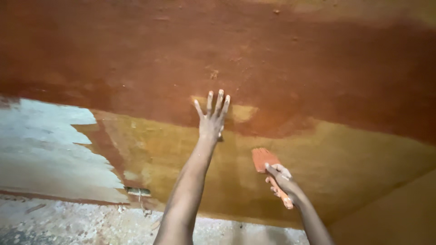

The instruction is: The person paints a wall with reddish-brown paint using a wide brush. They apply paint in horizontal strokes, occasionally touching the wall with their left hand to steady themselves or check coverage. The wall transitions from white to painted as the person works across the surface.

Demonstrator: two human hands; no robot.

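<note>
against the red-brown painted surface (272, 68), the left hand (211, 122) presses flat, fingers spread apart. the right hand (280, 179) has its grip clamped on a paintbrush (268, 165).

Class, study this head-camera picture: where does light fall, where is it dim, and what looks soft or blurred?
Head view: light is brightest on the pale patch at left; the red-brown painted band above is dim; the left hand throws a faint shadow; the right hand and brush look slightly soft.
</note>
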